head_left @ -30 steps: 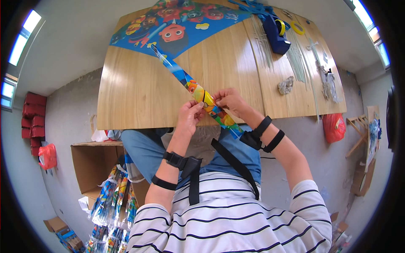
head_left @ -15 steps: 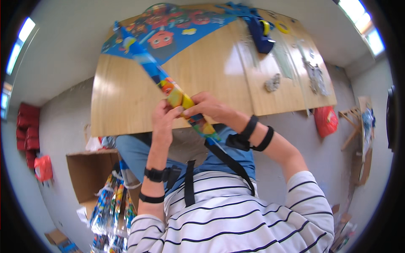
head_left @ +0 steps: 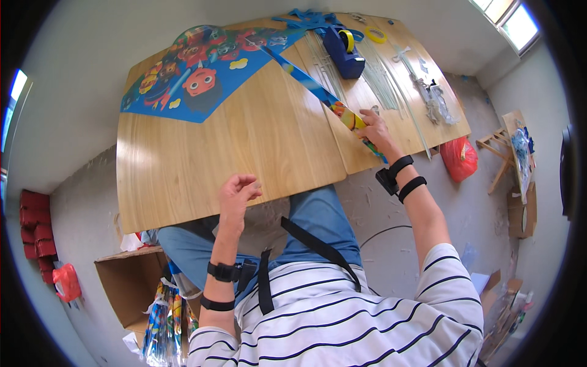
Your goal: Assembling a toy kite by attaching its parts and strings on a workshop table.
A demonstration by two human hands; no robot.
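Note:
A long, narrow rolled printed sheet (head_left: pixel 318 92), blue with yellow and red cartoon patches, slants across the right half of the table. Its far end reaches the flat printed sheet and its near end hangs by the front edge. My right hand (head_left: pixel 375 133) is closed on it near that close end. My left hand (head_left: pixel 237 194) hovers at the table's front edge, fingers loosely bent and apart, apparently holding nothing. The flat blue sheet (head_left: pixel 223 92) with cartoon figures lies at the far left of the wooden table (head_left: pixel 244 150).
A blue tape dispenser (head_left: pixel 343 55), a yellow tape roll (head_left: pixel 375 34), thin pale rods (head_left: pixel 380 85) and small metal-looking parts (head_left: pixel 434 101) lie at the far right. A cardboard box (head_left: pixel 129 284) with several rolled printed bundles (head_left: pixel 164 321) stands left of my legs. A red bag (head_left: pixel 458 160) sits right.
Both hands were on the rolled sheet before. My left hand has let go, and my right hand has carried the roll to the right, over the table.

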